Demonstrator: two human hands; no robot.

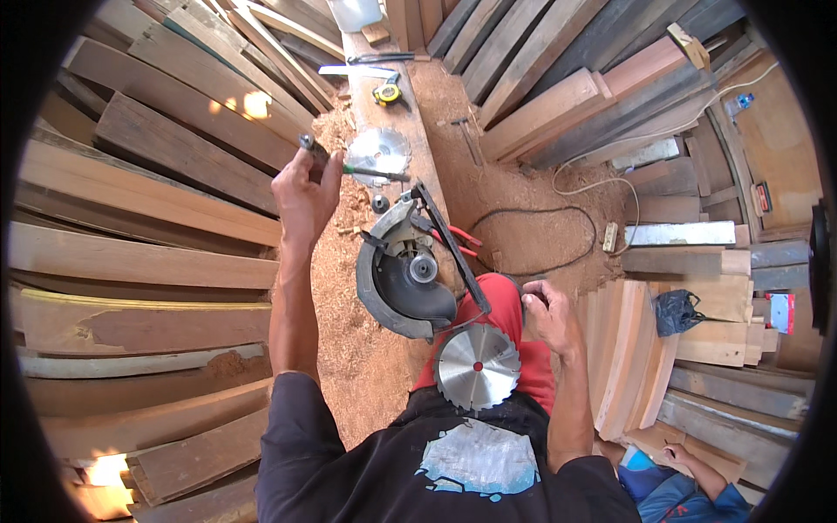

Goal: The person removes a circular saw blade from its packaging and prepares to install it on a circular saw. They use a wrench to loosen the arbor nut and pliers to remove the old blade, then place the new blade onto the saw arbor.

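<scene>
My left hand (307,193), raised over the plank's left edge, is closed around a tool with a grey metal end and a slim, green-tinged dark shaft (377,173). That shaft points right, above a round saw blade (381,144) lying on the plank. Between my arms a circular saw (405,277) lies with its guard and bare spindle exposed, no blade fitted on it. A second saw blade (477,375) rests on my lap. My right hand (553,321) is beside my red-clad knee, fingers curled; what they hold, if anything, is hidden. Red-handled pliers (462,237) lie partly behind the saw.
A narrow wooden plank (429,157) runs ahead, bearing a yellow tape measure (387,92). Sawdust (340,340) covers the ground. A black cable (575,260) loops at right near a pale socket (610,236). Stacked boards (148,253) surround me. Another person (676,484) is at lower right.
</scene>
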